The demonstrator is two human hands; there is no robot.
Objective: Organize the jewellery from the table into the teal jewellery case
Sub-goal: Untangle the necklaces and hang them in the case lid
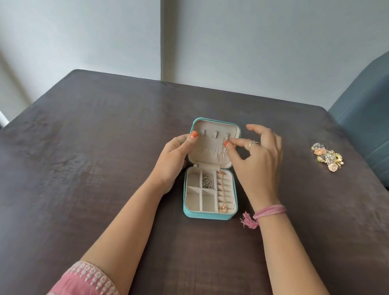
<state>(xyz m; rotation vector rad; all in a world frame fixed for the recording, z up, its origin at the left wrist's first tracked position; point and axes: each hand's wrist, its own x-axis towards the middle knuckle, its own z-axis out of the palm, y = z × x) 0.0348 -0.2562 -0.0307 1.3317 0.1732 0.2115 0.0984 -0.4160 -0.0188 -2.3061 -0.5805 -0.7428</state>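
Left hand (177,155) grips the left edge of the raised lid (213,146), thumb curled over its rim, holding it upright. The case (207,214) stands open at mid-table (95,163).

Base tray: of the square compartments on the left, one at the far middle holds a silver chain (207,182); the others appear unfilled. On the right, a gold necklace (223,195) trails over the ring rolls, its pendant lying at the near end.

Right hand (257,161) pinches the top of that necklace between thumb and forefinger at the rightmost lid hook; the remaining fingers are spread. Whether the chain is already on the hook cannot be told.

Far right, well apart from the case, a pile (327,156) of gold and coloured pieces lies unsorted on the table.

Assessment: early stage. One item stowed, one being hung, the bulk outstanding.
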